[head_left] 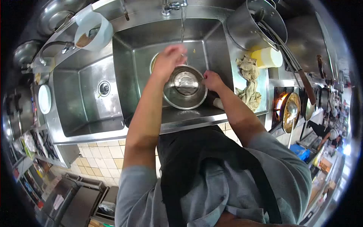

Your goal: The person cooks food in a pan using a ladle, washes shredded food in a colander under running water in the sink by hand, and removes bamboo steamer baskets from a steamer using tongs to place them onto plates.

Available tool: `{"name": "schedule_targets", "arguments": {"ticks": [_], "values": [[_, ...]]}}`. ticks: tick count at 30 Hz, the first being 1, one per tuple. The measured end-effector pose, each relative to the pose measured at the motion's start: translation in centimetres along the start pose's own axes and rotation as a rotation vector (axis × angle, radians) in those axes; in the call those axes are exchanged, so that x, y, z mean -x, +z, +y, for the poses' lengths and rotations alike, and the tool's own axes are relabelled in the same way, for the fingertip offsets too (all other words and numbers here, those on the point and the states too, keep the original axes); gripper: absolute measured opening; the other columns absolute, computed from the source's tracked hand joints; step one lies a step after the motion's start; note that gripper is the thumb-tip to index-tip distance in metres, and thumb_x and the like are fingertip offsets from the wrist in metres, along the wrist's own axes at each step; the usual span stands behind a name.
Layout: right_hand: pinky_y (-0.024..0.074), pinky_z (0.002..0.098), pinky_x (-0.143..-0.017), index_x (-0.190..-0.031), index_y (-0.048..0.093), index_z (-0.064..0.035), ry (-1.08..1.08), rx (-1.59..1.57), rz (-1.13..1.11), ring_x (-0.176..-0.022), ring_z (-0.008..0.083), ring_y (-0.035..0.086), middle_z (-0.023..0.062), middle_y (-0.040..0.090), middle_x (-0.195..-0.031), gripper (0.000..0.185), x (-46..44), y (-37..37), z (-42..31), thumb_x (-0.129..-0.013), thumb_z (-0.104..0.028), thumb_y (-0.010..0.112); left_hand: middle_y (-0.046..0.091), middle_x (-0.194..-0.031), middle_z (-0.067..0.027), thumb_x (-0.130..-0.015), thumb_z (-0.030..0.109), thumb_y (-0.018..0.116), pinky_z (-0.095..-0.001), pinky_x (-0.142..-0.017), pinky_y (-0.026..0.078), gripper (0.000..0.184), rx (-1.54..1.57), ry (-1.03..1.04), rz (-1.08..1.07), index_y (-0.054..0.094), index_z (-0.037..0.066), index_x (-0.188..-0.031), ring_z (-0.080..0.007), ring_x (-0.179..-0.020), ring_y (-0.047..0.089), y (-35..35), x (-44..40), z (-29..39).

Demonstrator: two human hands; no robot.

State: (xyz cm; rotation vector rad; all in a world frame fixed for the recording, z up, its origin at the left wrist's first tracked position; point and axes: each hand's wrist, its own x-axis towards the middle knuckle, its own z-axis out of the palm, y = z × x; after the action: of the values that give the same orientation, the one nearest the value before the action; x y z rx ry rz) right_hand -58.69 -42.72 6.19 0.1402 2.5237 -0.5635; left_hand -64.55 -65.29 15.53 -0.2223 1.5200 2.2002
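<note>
Head view: both hands are over the big sink [145, 41], the bay on the right of two. Right hand [213, 80] is clamped on the right edge of the metal bowl [185, 104], fingers at the rim. Bowl sits inside the big sink, near its front edge, opening up, shiny inside. Left hand [172, 58] is above the bowl's far rim, motion-blurred, fingers bunched; can't tell if it grips anything. Water [182, 28] runs from the tap [166, 8] down toward the left hand. Part of a yellowish rim [152, 63] shows behind the left wrist, mostly hidden.

Right of the sink: crumpled cloth [249, 77] lies on the surface [264, 90], yellow-and-white tub [270, 58] on its side just beyond it, big pot [242, 32] farther back with long-handled tools in it. Past that, a wok [296, 99] with a ladle in it sits by an open flame [279, 104].

Left: small sink [72, 96] with a drain, translucent bucket [103, 36] behind it, white lid-like disc [44, 99] at its left
</note>
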Motion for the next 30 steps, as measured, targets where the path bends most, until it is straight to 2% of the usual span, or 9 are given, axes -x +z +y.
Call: {"name": "schedule_targets", "arguments": {"ticks": [4,8,9,11,13,14,17,27,30], "values": [[0.0467,0.0423,-0.071,-0.083,0.052,-0.0028,0.013,0.032,0.203,-0.078,0.0373,0.058,0.019,0.06,-0.077,0.023,6.8,-4.6,-2.0,-0.069,-0.019,0.06,0.061,-0.105,-0.0094,-0.086,0.029,0.057,-0.03,-0.076,0.049,0.04,-0.074,0.057,-0.148,0.052,0.001,-0.114,-0.0194,-0.085,0.06,0.5,-7.9,1.7],[0.0463,0.0432,-0.064,-0.081,0.049,-0.0028,0.138,-0.054,0.367,-0.07,0.0367,0.058,0.02,0.059,-0.075,0.02,12.6,-7.9,-3.3,-0.07,-0.014,0.061,0.059,-0.109,-0.0131,-0.08,0.038,0.061,-0.0337,-0.088,0.044,0.053,-0.898,0.138,0.295,0.05,0.005,-0.12,-0.0222,-0.099,0.057,-6.9,-12.1,-4.7],[0.0459,0.0435,-0.064,-0.081,0.049,-0.0025,0.176,-0.114,0.403,-0.07,0.0366,0.059,0.0207,0.059,-0.076,0.018,13.6,-8.4,-3.7,-0.071,-0.012,0.06,0.05,-0.123,-0.0186,-0.077,0.038,0.062,-0.0373,-0.098,0.036,0.062,-1.164,0.214,0.471,0.043,0.005,-0.127,-0.0303,-0.119,0.043,-10.6,-12.6,-9.4],[0.0456,0.0439,-0.064,-0.081,0.048,-0.0022,0.226,-0.178,0.44,-0.07,0.0364,0.059,0.0213,0.059,-0.077,0.017,13.9,-8.1,-3.9,-0.072,-0.01,0.06,0.051,-0.122,-0.0193,-0.078,0.04,0.061,-0.0385,-0.098,0.035,0.067,-1.175,-0.127,0.597,0.039,-0.001,-0.127,-0.0325,-0.111,0.05,-15.9,-11.0,-14.7],[0.0458,0.0437,-0.066,-0.083,0.047,-0.0015,0.22,-0.22,0.538,-0.07,0.0369,0.059,0.0226,0.059,-0.078,0.017,14.0,-7.6,-3.7,-0.073,-0.008,0.059,0.053,-0.115,-0.0199,-0.084,0.026,0.054,-0.0399,-0.084,0.045,0.047,-1.159,-0.612,0.148,0.044,-0.003,-0.12,-0.0298,-0.097,0.057,-19.1,-10.4,-19.2],[0.0458,0.0437,-0.066,-0.083,0.047,-0.0015,0.23,-0.218,0.544,-0.07,0.0369,0.059,0.0226,0.059,-0.078,0.017,13.7,-7.3,-3.4,-0.073,-0.008,0.059,0.056,-0.109,-0.0193,-0.087,0.02,0.049,-0.0399,-0.078,0.047,0.035,-0.367,-0.658,0.489,0.05,0.0,-0.116,-0.0282,-0.09,0.059,-18.2,-7.5,-20.0],[0.046,0.044,-0.067,-0.086,0.046,-0.0011,0.198,-0.093,0.57,-0.072,0.0393,0.059,0.0234,0.059,-0.08,0.019,12.4,-7.1,-3.2,-0.074,-0.009,0.058,0.057,-0.101,-0.0162,-0.085,0.012,0.049,-0.0358,-0.071,0.049,0.029,0.01,-0.69,0.545,0.051,-0.001,-0.111,-0.0253,-0.087,0.059,-15.1,-4.7,-19.7],[0.0469,0.0444,-0.068,-0.087,0.046,-0.0026,0.169,-0.121,0.443,-0.075,0.04,0.06,0.0217,0.06,-0.077,0.021,2.7,-1.7,-1.0,-0.074,-0.013,0.059,0.059,-0.092,-0.0164,-0.079,0.004,0.048,-0.0353,-0.063,0.05,0.029,0.025,-0.519,0.426,0.05,-0.008,-0.106,-0.0259,-0.078,0.06,-14.9,0.2,-12.0],[0.049,0.042,-0.07,-0.089,0.047,-0.0026,0.381,-0.563,0.162,-0.078,0.0361,0.062,0.0211,0.062,-0.081,0.023,-0.8,0.5,0.4,-0.074,-0.015,0.06,0.059,-0.097,-0.0187,-0.075,0.005,0.05,-0.0335,-0.053,0.052,0.035,-0.052,-0.358,0.508,0.051,-0.007,-0.107,-0.0272,-0.074,0.062,-12.0,1.8,-8.4]]}}
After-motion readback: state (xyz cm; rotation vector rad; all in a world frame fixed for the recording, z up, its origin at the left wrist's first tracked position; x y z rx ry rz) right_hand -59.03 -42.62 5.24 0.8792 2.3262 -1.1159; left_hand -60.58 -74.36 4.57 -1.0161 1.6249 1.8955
